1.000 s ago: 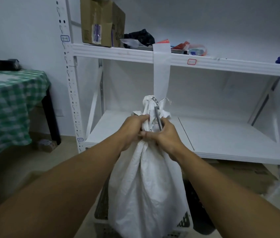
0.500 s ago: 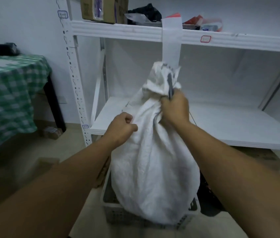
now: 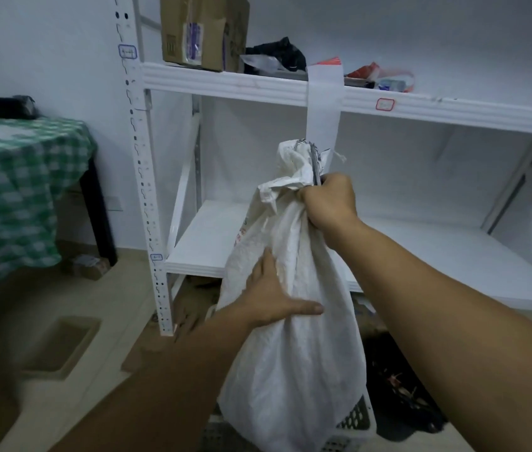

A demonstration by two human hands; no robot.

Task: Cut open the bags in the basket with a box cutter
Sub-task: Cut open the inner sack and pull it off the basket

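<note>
The white woven bag (image 3: 294,353) hangs upright, its lower end at the white basket (image 3: 352,422). The right hand (image 3: 330,200) clenches the gathered neck; the bag mouth and a thin grey box cutter (image 3: 315,168) project above its fingers. Below them, the left hand (image 3: 271,298) lies flat against the bag's side, fingers extended. A shelf rack (image 3: 258,83) stands beyond.

White shelving rack (image 3: 258,83) with a cardboard box (image 3: 202,31) on its upper shelf, green-checked table (image 3: 13,177) at left.

Storeroom: white shelving (image 3: 290,88), cardboard box (image 3: 202,31)
</note>
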